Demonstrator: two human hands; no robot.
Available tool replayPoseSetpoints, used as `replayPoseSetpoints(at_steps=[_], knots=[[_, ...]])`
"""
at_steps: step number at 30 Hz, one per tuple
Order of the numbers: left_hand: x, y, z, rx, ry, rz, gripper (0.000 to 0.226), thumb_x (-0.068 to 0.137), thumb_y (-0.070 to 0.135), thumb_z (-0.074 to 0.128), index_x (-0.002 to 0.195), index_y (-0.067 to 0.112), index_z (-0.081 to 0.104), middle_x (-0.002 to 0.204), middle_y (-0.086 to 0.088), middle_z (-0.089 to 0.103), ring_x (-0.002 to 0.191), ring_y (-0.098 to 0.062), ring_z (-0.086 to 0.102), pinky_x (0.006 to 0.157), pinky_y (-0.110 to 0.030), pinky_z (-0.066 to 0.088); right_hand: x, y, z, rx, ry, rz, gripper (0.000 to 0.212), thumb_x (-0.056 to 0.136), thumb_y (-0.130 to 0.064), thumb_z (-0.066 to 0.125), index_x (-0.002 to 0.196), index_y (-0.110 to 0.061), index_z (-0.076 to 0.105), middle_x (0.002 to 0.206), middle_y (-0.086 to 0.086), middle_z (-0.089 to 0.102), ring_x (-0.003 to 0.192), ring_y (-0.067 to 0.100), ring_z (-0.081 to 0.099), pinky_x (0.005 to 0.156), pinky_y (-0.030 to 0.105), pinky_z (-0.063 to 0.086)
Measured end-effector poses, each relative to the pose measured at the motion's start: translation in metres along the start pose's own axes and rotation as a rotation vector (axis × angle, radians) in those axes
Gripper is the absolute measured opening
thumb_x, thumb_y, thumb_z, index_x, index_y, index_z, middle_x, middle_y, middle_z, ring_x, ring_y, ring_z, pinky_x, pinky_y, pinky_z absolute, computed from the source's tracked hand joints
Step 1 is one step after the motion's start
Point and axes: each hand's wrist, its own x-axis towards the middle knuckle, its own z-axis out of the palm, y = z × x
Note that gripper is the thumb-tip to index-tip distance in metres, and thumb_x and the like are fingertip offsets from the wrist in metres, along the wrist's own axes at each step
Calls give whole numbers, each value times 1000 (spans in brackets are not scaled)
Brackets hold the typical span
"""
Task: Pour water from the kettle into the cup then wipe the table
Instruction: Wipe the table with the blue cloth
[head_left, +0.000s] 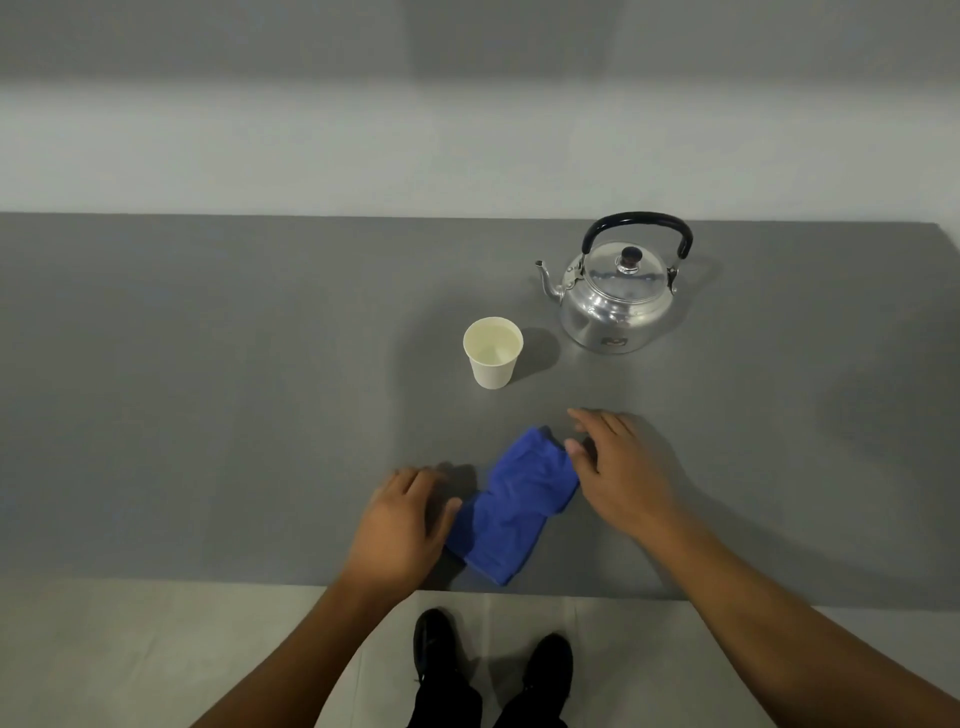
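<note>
Two hands, both flat and loose, gripping nothing. Left hand (402, 525) down by the near left end of the blue cloth (514, 506), thumb just touching that edge. Right hand (615, 470) by the far right end, fingers spread, thumb tip against the cloth's top corner. Cloth between them, folded and a bit rumpled, near the front edge of the grey table (208, 389). Long way of the cloth slanted: low end near the body and to the left, high end farther off and to the right. So one hand at each end, about equally close, right hand a touch more on top. Farther back, a white paper cup (492, 356), upright, with water inside by the look of it, so pouring likely done. Farther back still and to the right, the shiny kettle (615, 301), upright, lid on, spout toward the cup, well apart from both hands. Next job, most likely: close on the cloth and rub it over the table, clear of the cup.
</note>
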Motion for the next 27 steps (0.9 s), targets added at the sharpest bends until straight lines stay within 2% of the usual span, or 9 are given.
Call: replayPoseSetpoints(at_steps=[4,8,11,15,17,20,23,25,27], knots=[[-6,14,2,-11,-108,-102,57,86,75,42,117,30,57,105,11,52,95,-9,54,86,-30,55,7,-23,5,-58,-101,40,58,94,-42,62,143,-14,49,129,7,60,121,24,51,101,32,40],[-8,38,17,31,-124,-79,57,86,65,60,129,28,53,116,7,57,106,-12,51,96,-28,42,4,-33,13,-80,-194,63,67,88,-42,70,144,-13,47,139,7,54,129,26,49,106,37,41],[-5,44,20,-33,-147,-144,52,87,51,68,128,23,54,117,5,57,110,-16,53,96,-28,42,2,-32,14,-3,-187,158,54,84,-33,76,131,-13,58,129,7,57,118,26,56,98,36,46],[-2,43,15,-91,-174,-172,29,84,42,74,100,21,60,101,6,51,90,-14,55,78,-25,49,0,-30,11,30,-229,243,26,78,-28,81,94,-16,65,102,1,52,85,22,59,77,32,48],[-1,42,11,-201,-167,-214,23,80,32,76,91,20,59,94,5,55,79,-11,57,67,-23,50,-2,-30,9,66,-232,257,27,73,-24,85,79,-20,58,93,-1,51,75,18,57,70,30,46],[-1,37,4,-495,-163,-313,18,82,18,77,89,19,60,79,0,67,69,-13,65,62,-30,57,-3,-29,7,206,-221,294,29,73,-18,85,73,-23,56,75,-6,60,66,13,58,59,26,45],[-1,29,-8,-792,-69,-430,24,82,15,81,96,21,63,84,1,72,77,-15,71,60,-24,59,-1,-32,4,374,-195,329,25,75,-16,84,78,-25,61,76,-10,67,67,3,63,59,17,47],[1,22,-18,-904,13,-485,33,83,19,82,107,27,61,97,7,73,88,-11,73,64,-19,59,2,-36,4,461,-181,348,21,76,-15,84,89,-21,69,87,-2,75,80,14,72,71,33,59],[5,12,-28,-989,85,-516,42,84,22,80,117,30,56,109,9,71,96,-12,73,71,-22,62,6,-46,6,523,-161,378,21,76,-13,83,94,-13,70,93,7,77,87,28,74,81,47,61]])
